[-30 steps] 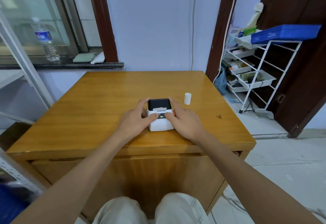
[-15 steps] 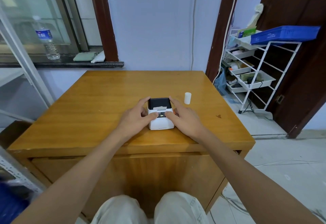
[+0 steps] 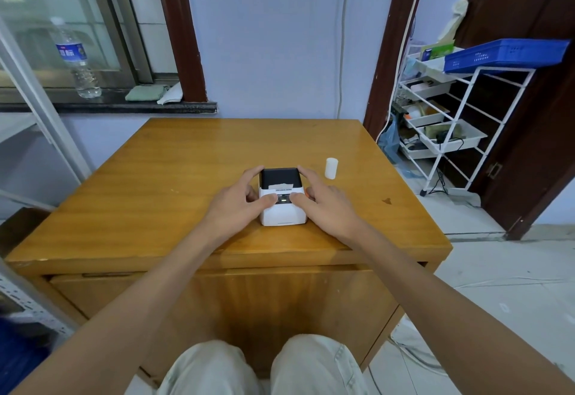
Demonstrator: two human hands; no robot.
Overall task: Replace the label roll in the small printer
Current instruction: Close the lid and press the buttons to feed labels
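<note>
Item: small label printer [image 3: 282,204], white body with a black lid section at its far end; a strip of white label paper shows at the lid's near edge, and a small lit panel sits on the top face. Location: wooden worktop [image 3: 174,183], near the middle of its front half, standing flat.

Left hand [image 3: 236,207]: cupped against the printer's left side, thumb laid on the top face just beside the panel, index finger reaching along the lid's left edge. Fingers grasping the printer.

Right hand [image 3: 326,204]: mirrored on the printer's right side, thumb on the top face at the panel's other edge, index finger along the lid's right edge. Fingers grasping the printer. A small orange-red spot shows between this hand and the printer's right side; what it is cannot be told.

Label roll [image 3: 331,168]: white cylinder, upright on the worktop, to the right of and beyond the printer, near the right hand but apart from it.

Surroundings: water bottle [image 3: 76,61] upright on the window sill at upper left; folded green cloth [image 3: 144,92] further along the same sill; white wire rack [image 3: 460,120] with trays at right, a blue plastic tray [image 3: 504,55] on its top.
</note>
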